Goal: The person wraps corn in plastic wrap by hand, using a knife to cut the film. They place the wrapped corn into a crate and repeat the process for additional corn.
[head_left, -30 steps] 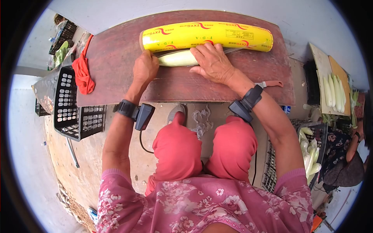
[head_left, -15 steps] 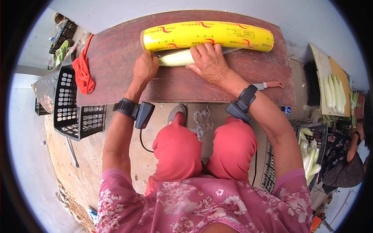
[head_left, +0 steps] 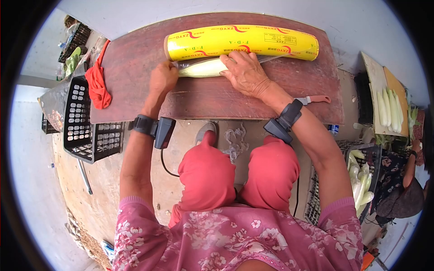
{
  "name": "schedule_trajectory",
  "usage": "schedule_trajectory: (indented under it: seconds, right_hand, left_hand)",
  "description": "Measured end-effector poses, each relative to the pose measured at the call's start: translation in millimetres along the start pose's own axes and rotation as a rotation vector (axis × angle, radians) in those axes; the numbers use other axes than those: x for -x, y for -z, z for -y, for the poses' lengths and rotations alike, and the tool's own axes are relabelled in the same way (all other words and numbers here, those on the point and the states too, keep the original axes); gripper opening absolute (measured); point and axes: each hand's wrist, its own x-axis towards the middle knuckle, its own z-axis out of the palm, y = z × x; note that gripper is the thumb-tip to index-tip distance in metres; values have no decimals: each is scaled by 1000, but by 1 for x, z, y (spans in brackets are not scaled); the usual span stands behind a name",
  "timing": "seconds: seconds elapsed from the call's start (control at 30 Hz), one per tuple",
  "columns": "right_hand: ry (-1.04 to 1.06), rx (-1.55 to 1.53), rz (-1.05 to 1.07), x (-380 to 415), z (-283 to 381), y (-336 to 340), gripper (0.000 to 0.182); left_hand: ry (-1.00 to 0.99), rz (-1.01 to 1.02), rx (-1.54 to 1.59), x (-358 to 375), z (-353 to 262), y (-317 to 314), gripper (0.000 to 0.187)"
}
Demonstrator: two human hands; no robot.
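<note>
Head camera: the left hand (head_left: 162,79) has a narrow grip, its curled fingers closed on the edge of a clear, thin plastic film (head_left: 185,64). Just beside that grip, the left end of a long, pale green vegetable (head_left: 201,69) lies lengthwise on the dark red wooden table (head_left: 217,101). The right hand (head_left: 246,77) has a wide grip, palm down over the vegetable's right part, with the fingertips reaching the near edge of a thick yellow roll with red and green print (head_left: 242,41). That roll lies just beyond both grips, and the film shows between it and the vegetable.

To the right of the right grip, a knife with a pink handle (head_left: 319,99) rests near the table's front edge. Well to the left of the left grip, a crumpled red cloth (head_left: 97,86) hangs over the table's side, near a black plastic crate with openings (head_left: 92,156).
</note>
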Motion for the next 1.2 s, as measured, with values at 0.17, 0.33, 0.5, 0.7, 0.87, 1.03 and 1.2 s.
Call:
schedule_trajectory:
  seconds: [0.17,0.33,0.5,0.7,0.87,1.03,1.2]
  right_hand:
    - [-12,-22,-1,0,-1,-1,40]
    - [2,-32,-1,-1,-1,-3,39]
    - [10,-28,-62,0,-3,-5,39]
    - [55,-25,-130,1,-10,-12,37]
    - [99,-54,-238,13,-18,-3,35]
    - [43,51,-176,31,-40,23,35]
    - [-56,191,-133,49,-79,52,36]
  left_hand:
    - [-250,-284,-8,28,-10,22,26]
    - [-904,-203,28,57,-50,-6,60]
    - [-811,-150,79,44,-67,-32,73]
    - [-786,-156,155,38,-72,-35,57]
    - [-797,-128,145,34,-70,-34,58]
    - [-764,-83,122,37,-73,-28,57]
    - [-762,-75,127,34,-72,-28,58]
